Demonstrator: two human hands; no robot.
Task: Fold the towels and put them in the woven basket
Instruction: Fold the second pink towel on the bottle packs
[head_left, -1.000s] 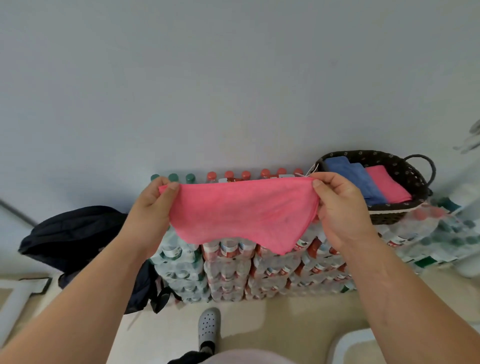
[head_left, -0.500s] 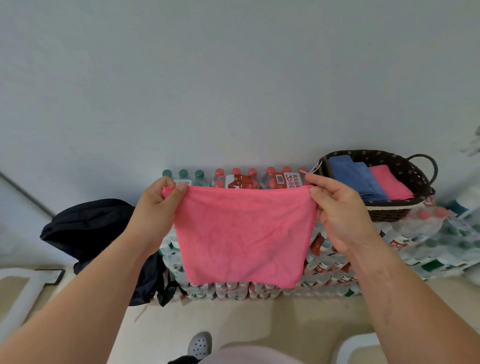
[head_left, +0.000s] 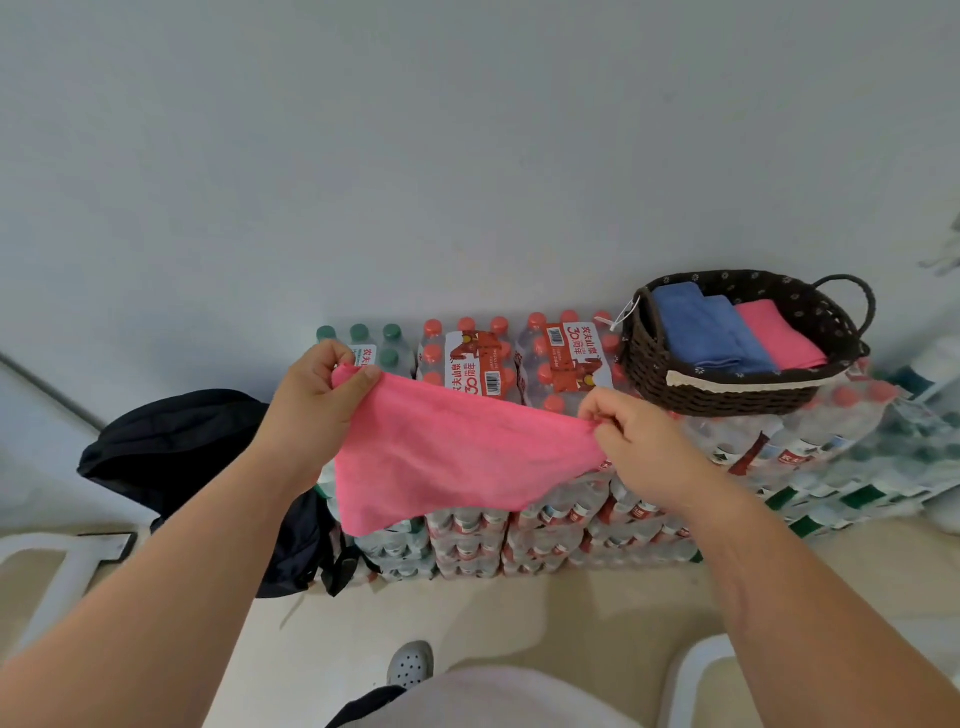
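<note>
Right now the stacked bottle packs (head_left: 519, 374) fill the middle, and the woven basket (head_left: 727, 389) sits on their right end with folded towels (head_left: 727, 338), blue and pink, inside. I hold the pink towel (head_left: 457, 457) spread in the air before the packs. My left grip (head_left: 317, 400) pinches the higher corner and my right grip (head_left: 639, 441) the lower. Folding looks barely begun; next I should bring those corners together evenly.

Soft even daylight, wide-angle bending, blurred edges
</note>
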